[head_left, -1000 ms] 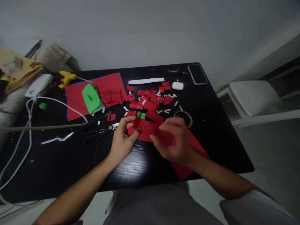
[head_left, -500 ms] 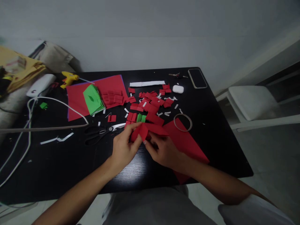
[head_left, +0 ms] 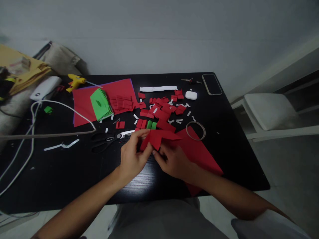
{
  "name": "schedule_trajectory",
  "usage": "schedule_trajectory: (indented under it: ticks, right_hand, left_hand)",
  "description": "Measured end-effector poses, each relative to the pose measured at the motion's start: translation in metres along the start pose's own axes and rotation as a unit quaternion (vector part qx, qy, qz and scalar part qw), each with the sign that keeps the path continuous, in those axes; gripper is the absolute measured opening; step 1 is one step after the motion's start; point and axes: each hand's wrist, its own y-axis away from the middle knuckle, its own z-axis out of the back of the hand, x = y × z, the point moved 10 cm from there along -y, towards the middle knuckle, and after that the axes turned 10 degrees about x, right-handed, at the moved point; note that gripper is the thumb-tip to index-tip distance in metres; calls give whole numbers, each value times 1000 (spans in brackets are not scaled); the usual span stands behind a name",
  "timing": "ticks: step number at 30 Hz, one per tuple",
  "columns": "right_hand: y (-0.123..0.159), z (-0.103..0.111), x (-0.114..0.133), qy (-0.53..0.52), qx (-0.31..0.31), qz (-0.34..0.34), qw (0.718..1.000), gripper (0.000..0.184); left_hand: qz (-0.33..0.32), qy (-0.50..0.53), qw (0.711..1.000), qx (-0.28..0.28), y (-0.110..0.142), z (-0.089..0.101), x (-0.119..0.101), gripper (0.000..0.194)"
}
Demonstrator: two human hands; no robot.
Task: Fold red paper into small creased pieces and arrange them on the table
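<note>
Your left hand (head_left: 133, 151) pinches one end of a bright red, creased piece of paper (head_left: 159, 136), while your right hand (head_left: 175, 161) grips its underside, fingertips partly hidden, apparently to steady the fold. So both hands are close together, clamped on that paper above the black, wood-grained surface (head_left: 107, 181). The small, folded red paper pieces (head_left: 163, 115) lie at twelve o'clock from your hands, probably for easy reach. The black-handled metal scissors (head_left: 118, 135) sit at nine o'clock, seemingly parked aside but handy; the flat red paper sheet (head_left: 199, 152) lies between three and four o'clock.
</note>
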Motion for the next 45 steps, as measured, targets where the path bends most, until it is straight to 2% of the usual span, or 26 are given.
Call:
schedule_trajectory:
  ticks: [6,11,15,17,20,22,24,31,37,41,45]
  right_hand:
    - [-1,-3,-3,-30,8,13,999,44]
    - [-1,-7,-8,-32,20,-1,999,52]
    - [0,-2,-5,-53,19,-4,998,57]
    - [1,8,3,-71,-5,18,997,49]
    - [6,37,20,-51,-86,92,991,31]
    - [10,55,25,-9,-152,123,981,31]
    - [11,65,24,35,-190,123,973,35]
    - [-4,53,1,88,-154,77,981,53]
    - [-8,49,0,68,-128,84,986,62]
    - [-5,54,4,57,-142,100,983,59]
    - [-1,61,8,35,-177,122,976,46]
  left_hand:
    - [41,64,997,-11,-5,2,9,30]
    - [101,148,984,-10,-14,2,21,23]
    - [118,175,977,-6,-19,4,27,23]
    - [122,172,977,-14,-21,9,30,24]
    - [138,157,978,-14,-25,14,36,25]
    - [148,148,978,-7,-27,15,40,25]
    - [151,141,978,-5,-28,17,42,25]
    - [180,101,978,21,-27,13,46,29]
    - [185,131,973,35,-25,7,49,32]
    - [186,129,973,39,-24,8,49,30]
    - [178,141,973,30,-26,12,47,27]
